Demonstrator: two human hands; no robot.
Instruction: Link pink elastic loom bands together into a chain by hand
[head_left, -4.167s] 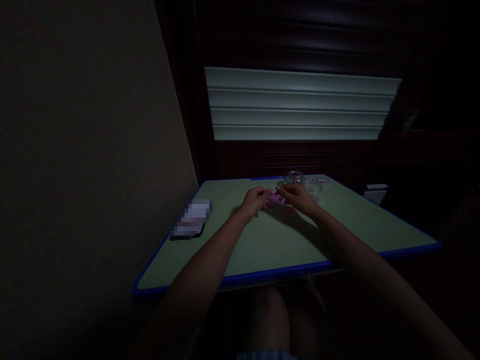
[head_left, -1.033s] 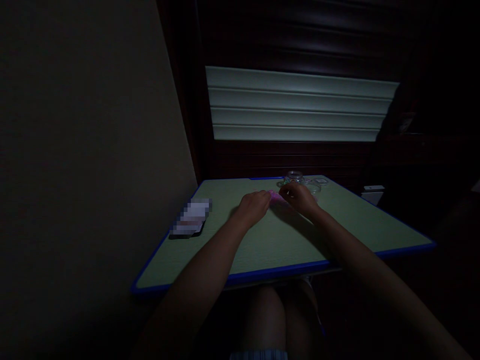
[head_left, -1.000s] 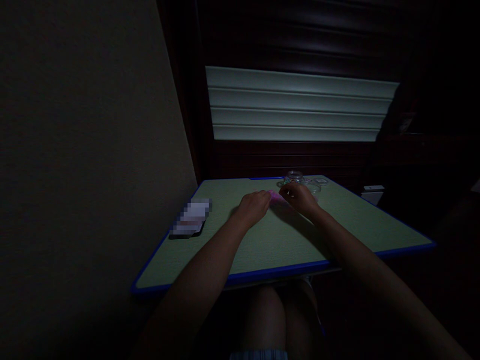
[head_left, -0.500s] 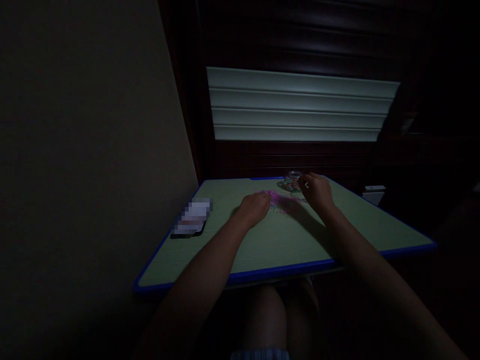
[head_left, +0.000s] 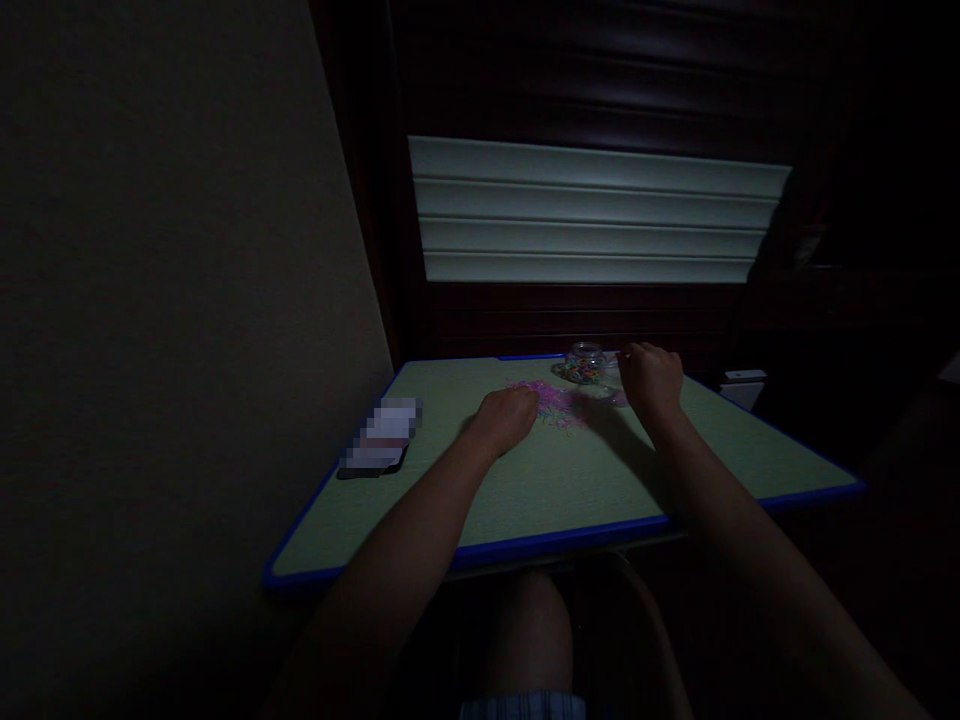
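Note:
A loose pile of small, mostly pink rubber bands (head_left: 556, 400) lies on the pale green table (head_left: 555, 490). My left hand (head_left: 508, 415) rests at the pile's left edge, its fingers curled and closed; whatever they hold is hidden. Behind the pile stands a clear round jar (head_left: 584, 364), uncapped and partly filled with coloured bands. Just right of the jar, my right hand (head_left: 652, 380) is raised over the table with bent, closed fingers, and I cannot make out anything in them. Beneath it, a clear see-through object (head_left: 611, 392) shows faintly near the pile.
A blurred-out flat item (head_left: 382, 435), like a phone, lies by the table's left edge. Blue trim (head_left: 562, 543) borders the table. A wall (head_left: 187, 300) stands close on the left, and a slatted panel (head_left: 600, 210) rises behind. The room is dim.
My right hand has moved to the right, away from the jar's mouth, so the jar shows more fully. My left hand stays by the pile with little change.

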